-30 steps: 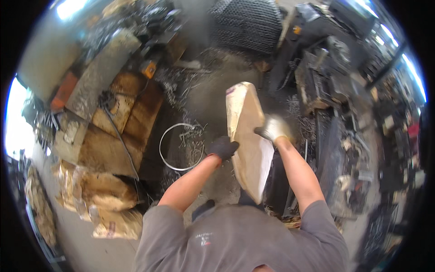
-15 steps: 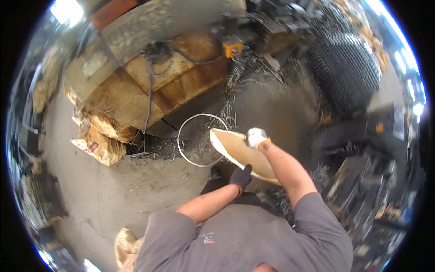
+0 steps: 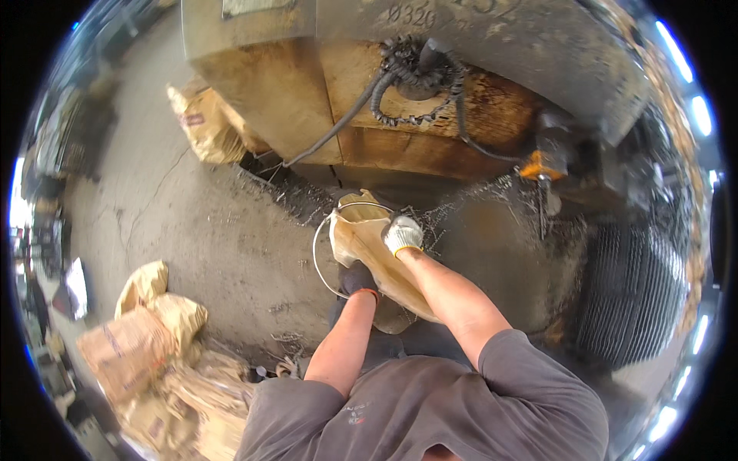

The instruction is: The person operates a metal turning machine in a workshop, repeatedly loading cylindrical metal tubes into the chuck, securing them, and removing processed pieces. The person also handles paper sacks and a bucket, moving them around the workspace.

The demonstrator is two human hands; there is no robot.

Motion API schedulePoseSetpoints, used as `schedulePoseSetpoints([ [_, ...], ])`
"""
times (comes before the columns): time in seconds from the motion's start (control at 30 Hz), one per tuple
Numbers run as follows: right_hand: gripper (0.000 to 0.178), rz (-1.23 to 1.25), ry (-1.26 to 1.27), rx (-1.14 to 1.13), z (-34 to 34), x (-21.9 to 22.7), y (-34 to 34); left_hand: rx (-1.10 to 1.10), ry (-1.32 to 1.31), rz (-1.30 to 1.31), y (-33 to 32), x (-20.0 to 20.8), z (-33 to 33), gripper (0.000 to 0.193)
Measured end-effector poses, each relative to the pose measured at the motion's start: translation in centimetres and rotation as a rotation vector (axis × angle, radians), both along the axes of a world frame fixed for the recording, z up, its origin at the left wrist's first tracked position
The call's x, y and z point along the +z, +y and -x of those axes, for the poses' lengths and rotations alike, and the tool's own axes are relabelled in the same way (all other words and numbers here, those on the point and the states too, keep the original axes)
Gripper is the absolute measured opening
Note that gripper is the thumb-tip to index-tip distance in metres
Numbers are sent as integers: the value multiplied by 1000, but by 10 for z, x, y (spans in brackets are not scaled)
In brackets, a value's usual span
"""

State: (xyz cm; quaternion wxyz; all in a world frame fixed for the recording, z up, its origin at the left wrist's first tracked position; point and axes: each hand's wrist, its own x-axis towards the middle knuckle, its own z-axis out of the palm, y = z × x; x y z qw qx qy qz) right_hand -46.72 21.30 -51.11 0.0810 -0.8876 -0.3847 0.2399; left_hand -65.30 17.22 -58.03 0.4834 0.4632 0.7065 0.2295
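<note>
A tan paper sack (image 3: 370, 244) hangs in front of me with its mouth spread. My left hand (image 3: 357, 278), in a dark glove, grips its left edge. The white-gloved right hand (image 3: 403, 233) is closed on the opposite edge, its fingertips partly hidden. A thin white hoop (image 3: 317, 257) lies around and behind the sack. Part of the sack's far edge shows past the hoop's far rim, and the sack covers the hoop's right side.
Ahead stands a rusty, stained machine housing (image 3: 261, 84) with a coiled dark hose (image 3: 415, 84). An orange fitting (image 3: 543, 164) sticks out at its right. Metal shavings (image 3: 296, 201) litter the floor. Crumpled paper sacks (image 3: 131, 346) pile at lower left; another sack (image 3: 207, 127) lies farther off.
My view has turned rightward and closer to the machine. The sack's mouth has come over the hoop, overlapping it, with both hands still on its edges.
</note>
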Motion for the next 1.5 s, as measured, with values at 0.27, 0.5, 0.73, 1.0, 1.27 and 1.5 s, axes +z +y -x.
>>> schedulePoseSetpoints([
  [0.27,48,68,-145,807,-113,-16,23,-193,774,-132,79,64,80,33],
  [0.5,40,-159,-44,626,-101,-51,70,-330,468,-49,146,17,74,77],
  [0.73,49,-21,179,561,-91,-134,98,-196,112,211,134,-99,99,104],
  [1.0,30,212,38,486,-156,-183,45,-291,99,480,75,-179,26,76],
  [1.27,46,-217,860,397,-102,-27,73,-339,342,-18,134,-49,51,70],
  [1.5,52,475,1129,696,-133,-41,-19,-810,577,-119,123,17,-51,49],
])
